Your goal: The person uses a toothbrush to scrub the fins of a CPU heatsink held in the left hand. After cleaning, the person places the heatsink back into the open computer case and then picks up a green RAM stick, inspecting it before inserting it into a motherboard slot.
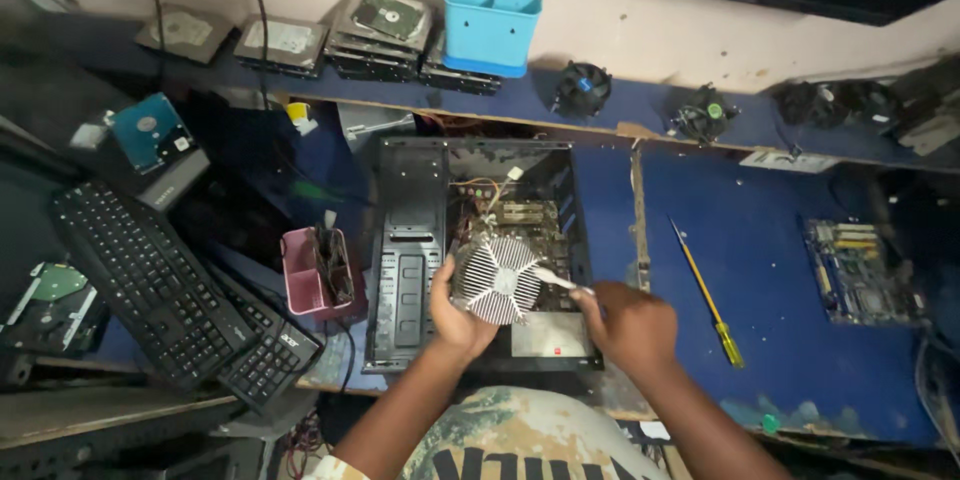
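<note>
The left hand (458,315) cups the round finned cooler (497,278) by its near-left edge, fingers curled around the rim, holding it tilted just above the open computer case (410,240) that lies flat on the blue bench (790,270). The right hand (625,325) is closed in a pinch on a thin light-coloured tool (556,282) — a brush, probably, though its tip is too blurred to be sure — with that tip resting on the fins. To do this well, I would keep the cooler steady in the cupped hand and work the tool along the fins rather than across them, since thin fins likely bend easily — and keep it over the case's edge, not the circuit board (525,225) inside. A yellow-handled screwdriver (708,295) lies well apart to the right, a pink tray (305,275) just left of the case, with a black keyboard (150,280) beyond
</note>
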